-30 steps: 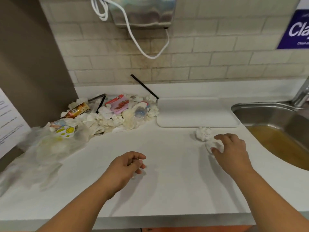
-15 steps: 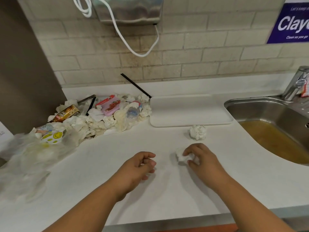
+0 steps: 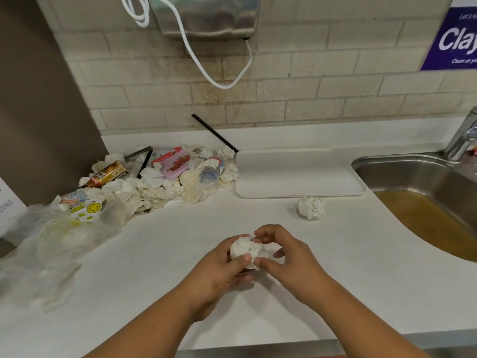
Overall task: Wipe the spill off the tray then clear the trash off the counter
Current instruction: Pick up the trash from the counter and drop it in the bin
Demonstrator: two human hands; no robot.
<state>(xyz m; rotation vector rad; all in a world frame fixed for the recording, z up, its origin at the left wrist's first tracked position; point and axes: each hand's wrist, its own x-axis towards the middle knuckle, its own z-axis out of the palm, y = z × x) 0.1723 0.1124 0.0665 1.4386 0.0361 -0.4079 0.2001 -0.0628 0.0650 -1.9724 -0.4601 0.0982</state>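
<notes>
Counter (image 3: 154,254): L+R hands (image 3: 219,270) (image 3: 291,257) round tissue wad (image 3: 245,250)

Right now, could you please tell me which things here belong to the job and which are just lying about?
Job: tray; wad, held in left hand and right hand; tissue ball on the counter; trash pile; plastic bag; straw.
Lying about: sink with brown water; tap; wall dispenser; purple sign.

Purple wall sign (image 3: 454,40) — "Clay", "Clean as" — cut off
</notes>
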